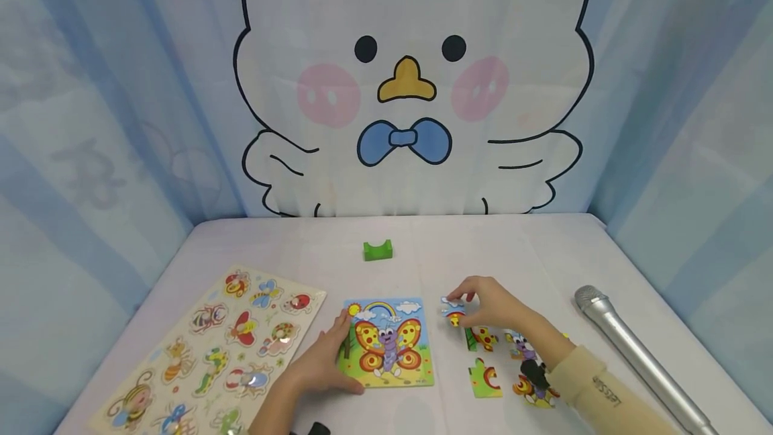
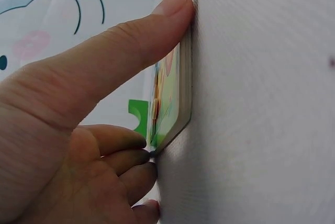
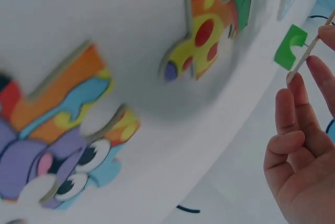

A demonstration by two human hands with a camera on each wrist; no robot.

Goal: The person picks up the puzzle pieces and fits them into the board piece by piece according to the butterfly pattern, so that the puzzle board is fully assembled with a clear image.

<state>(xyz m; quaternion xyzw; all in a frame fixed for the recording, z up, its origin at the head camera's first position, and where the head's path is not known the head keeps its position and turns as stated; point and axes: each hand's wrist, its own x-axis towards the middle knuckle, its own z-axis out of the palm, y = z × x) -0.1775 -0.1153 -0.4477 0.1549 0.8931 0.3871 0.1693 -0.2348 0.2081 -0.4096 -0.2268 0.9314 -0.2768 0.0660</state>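
Observation:
My left hand [image 1: 317, 361] grips the lower left corner of a square butterfly puzzle board [image 1: 392, 344], its thumb along the near edge and its fingers at the left side. The board lies flat and shows a butterfly, a rainbow and a sun. Just right of it, my right hand [image 1: 498, 307] pinches a small blue and orange puzzle piece [image 1: 453, 314] between thumb and fingers; the right wrist view shows this piece [image 3: 302, 63] edge-on. Below that hand lie a spotted wing piece [image 1: 483, 339], a green piece [image 1: 485, 381] and a purple face piece [image 1: 521, 346].
A large insect puzzle board [image 1: 223, 354] lies at the left. A green notched block [image 1: 378, 250] stands toward the back. At the right lies a silver microphone [image 1: 643, 358]. Another butterfly piece [image 1: 531, 395] lies beside the right sleeve, and a curtain [image 1: 404, 186] hangs behind the table.

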